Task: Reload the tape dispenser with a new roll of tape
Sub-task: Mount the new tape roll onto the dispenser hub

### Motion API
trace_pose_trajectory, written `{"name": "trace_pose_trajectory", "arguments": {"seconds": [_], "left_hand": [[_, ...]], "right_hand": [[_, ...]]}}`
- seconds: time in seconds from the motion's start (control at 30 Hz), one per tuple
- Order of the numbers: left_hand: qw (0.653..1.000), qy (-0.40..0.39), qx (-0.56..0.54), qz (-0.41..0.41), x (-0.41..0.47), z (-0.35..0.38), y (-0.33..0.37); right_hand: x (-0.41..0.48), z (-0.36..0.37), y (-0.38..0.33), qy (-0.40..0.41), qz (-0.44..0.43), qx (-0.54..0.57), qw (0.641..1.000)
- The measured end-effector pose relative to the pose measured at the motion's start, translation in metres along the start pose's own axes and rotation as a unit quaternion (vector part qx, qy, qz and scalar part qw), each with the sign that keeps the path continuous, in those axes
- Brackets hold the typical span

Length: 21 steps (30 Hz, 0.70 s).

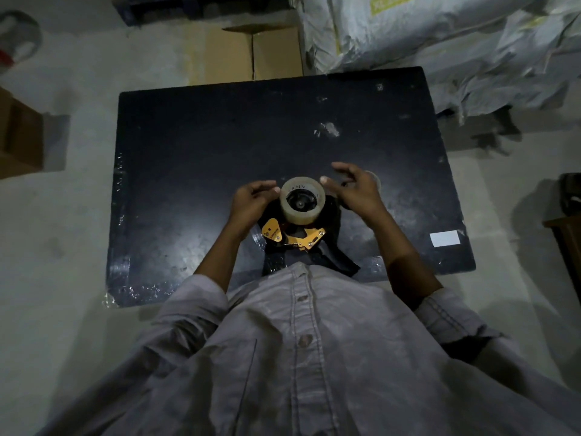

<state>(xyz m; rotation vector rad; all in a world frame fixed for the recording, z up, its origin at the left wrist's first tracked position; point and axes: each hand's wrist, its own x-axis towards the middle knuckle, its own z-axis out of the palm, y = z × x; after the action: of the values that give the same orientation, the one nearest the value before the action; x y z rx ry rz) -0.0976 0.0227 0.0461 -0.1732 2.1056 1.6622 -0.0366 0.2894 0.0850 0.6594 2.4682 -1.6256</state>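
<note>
Head view: tape roll (302, 199) sits on the hub of the tape dispenser (295, 239), which lies on the dark table (188, 152) close to the person's body. Left hand (251, 204) has curled fingers against the roll's left side; can't tell if it clamps anything. Right hand (355, 190) is spread and loose, thumb tip at the roll's right rim, gripping nothing. Step looks like seating the roll: press evenly from both sides until flush, and check the unwind direction before threading toward the yellow blade guard (273, 232)

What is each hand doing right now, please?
Left hand: fingers curled at the tape roll; grip cannot be told.
Right hand: open, thumb at the roll's edge.
</note>
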Motion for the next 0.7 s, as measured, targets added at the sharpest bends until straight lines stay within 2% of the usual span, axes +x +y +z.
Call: {"name": "trace_pose_trajectory", "arguments": {"seconds": [0.17, 0.27, 0.37, 0.7], "left_hand": [[0.996, -0.061, 0.054, 0.034, 0.0, -0.003, 0.01], [0.993, -0.09, 0.076, 0.031, 0.001, -0.004, 0.008], [0.991, -0.087, 0.095, 0.025, 0.0, -0.005, 0.004], [0.985, -0.04, 0.159, 0.044, -0.006, 0.004, 0.002]], "right_hand": [[-0.004, -0.001, 0.002, -0.103, -0.023, -0.068, 0.992], [-0.002, 0.011, 0.005, -0.133, -0.054, -0.135, 0.98], [0.005, 0.016, 0.012, -0.128, -0.075, -0.175, 0.973], [-0.013, 0.026, 0.003, -0.077, -0.085, -0.194, 0.974]]}}
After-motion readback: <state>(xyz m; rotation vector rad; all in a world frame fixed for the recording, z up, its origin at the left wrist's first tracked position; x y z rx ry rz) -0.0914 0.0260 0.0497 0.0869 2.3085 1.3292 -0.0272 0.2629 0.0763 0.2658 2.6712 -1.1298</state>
